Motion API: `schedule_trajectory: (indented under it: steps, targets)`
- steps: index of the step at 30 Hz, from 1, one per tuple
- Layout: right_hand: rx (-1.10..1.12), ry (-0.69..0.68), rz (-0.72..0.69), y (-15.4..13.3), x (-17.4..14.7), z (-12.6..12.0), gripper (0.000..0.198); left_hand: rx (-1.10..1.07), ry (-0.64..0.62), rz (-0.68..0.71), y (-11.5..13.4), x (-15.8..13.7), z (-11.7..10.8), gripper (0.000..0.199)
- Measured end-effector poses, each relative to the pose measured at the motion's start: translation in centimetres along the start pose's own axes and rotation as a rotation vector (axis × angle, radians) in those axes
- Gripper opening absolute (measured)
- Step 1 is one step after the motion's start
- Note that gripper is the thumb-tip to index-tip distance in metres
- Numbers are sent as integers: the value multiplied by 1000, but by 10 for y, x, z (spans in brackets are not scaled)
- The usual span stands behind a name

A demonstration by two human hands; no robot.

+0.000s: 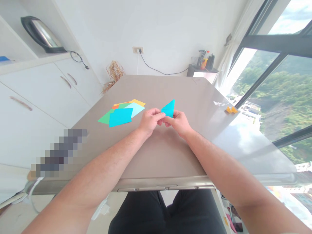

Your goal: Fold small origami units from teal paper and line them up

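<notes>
Between my two hands, above the middle of the table, is a bright blue piece of folded paper (169, 108) with a slanted upper edge and a point at its top right. My left hand (149, 121) pinches its lower left corner, thumb in front. On the lower right side my right hand (179, 123) grips it, with the thumb across the front and the fingers partly hidden behind. To the left of my hands lies a fanned pile of coloured paper sheets (121, 117), a blue one on top with green, pale blue, orange and yellow beneath.
A small folded orange paper piece (231, 110) sits at the table's right edge by the window. The grey table (156, 149) reaches to my lap. A pixelated dark object (60, 152) lies front left with a white cable. An electric kettle (44, 34) stands on the left cabinet.
</notes>
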State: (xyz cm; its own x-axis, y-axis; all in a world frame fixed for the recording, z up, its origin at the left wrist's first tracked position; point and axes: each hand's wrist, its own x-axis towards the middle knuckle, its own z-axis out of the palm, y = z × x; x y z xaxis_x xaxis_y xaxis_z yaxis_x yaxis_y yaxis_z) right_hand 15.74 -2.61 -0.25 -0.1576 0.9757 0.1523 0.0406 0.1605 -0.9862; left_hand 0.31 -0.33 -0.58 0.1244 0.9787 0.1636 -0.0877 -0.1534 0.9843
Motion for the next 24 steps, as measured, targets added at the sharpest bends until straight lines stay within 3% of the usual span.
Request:
schedule_trajectory:
  steps: [5,10,19,24]
  targets:
    - [-34,-20,-14,-2,0,-2,9,36,-72,23,1,-2,1,17]
    - [-5,-19,23,-4,2,-3,13,44,51,54,2,-2,2,21]
    - [-13,163,124,-3,6,-4,29,40,132,51,-1,1,2,22]
    - [11,122,134,-5,6,-4,24,72,182,45,-2,2,2,21]
